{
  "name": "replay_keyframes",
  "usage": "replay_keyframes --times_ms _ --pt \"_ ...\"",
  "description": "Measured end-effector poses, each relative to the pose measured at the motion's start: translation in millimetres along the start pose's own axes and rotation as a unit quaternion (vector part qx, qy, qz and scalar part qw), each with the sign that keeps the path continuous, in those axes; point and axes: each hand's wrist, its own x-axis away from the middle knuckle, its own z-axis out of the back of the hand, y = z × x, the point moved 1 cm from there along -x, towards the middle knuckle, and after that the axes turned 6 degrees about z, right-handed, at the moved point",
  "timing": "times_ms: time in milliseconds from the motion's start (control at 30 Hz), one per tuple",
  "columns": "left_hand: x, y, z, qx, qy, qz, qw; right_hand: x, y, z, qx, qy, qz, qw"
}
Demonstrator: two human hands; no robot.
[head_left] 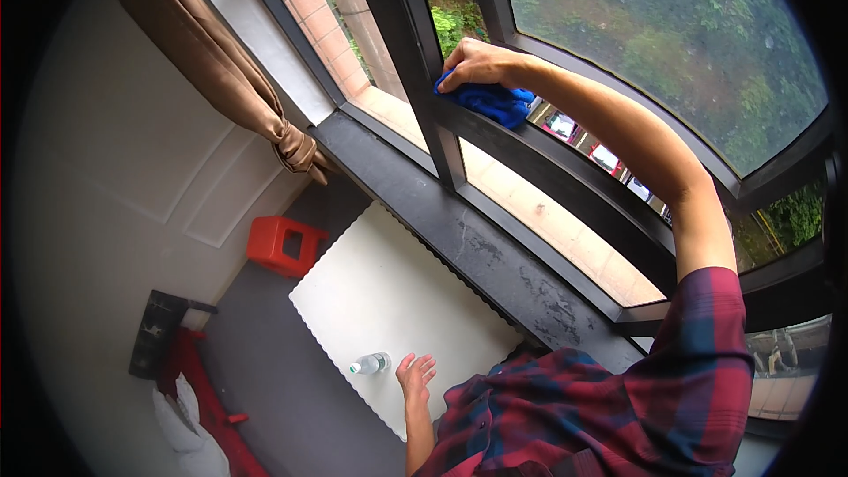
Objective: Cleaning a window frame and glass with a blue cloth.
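My right hand (pixel 477 63) is closed on a blue cloth (pixel 495 104), pressing it against the dark window frame (pixel 565 150) where a horizontal bar meets an upright one. Part of the cloth drapes along the top of that bar. Down by my body, my left hand (pixel 415 373) has its fingers spread and holds nothing. Over the white table (pixel 389 274), it is nearest to a clear plastic bottle (pixel 371 363) with a green and white cap, apart from it.
A dark stone sill (pixel 459 238) runs under the window. A knotted brown curtain (pixel 296 146) hangs at the left. On the grey floor are a red plastic stool (pixel 284 246) and a red frame (pixel 212 415) with white bags beside it. Parked cars show outside below.
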Motion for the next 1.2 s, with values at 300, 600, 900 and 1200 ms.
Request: replay_keyframes --times_ms 300,600,900,1200 --pt "-13 -5 -15 0.008 -0.028 0.008 1.0 -27 16 -8 0.123 0.075 -0.094 0.985" --pt "-4 -7 19 0.004 -0.036 0.016 0.999 8 -23 -11 0.301 0.271 -0.026 0.914" --pt "-15 -6 42 -0.006 -0.053 0.005 0.999 34 -24 -31 0.37 0.07 0.059 0.924" --pt "-20 -2 -21 -0.134 -0.207 0.005 0.969 276 -93 -49 0.411 0.192 -0.227 0.862"
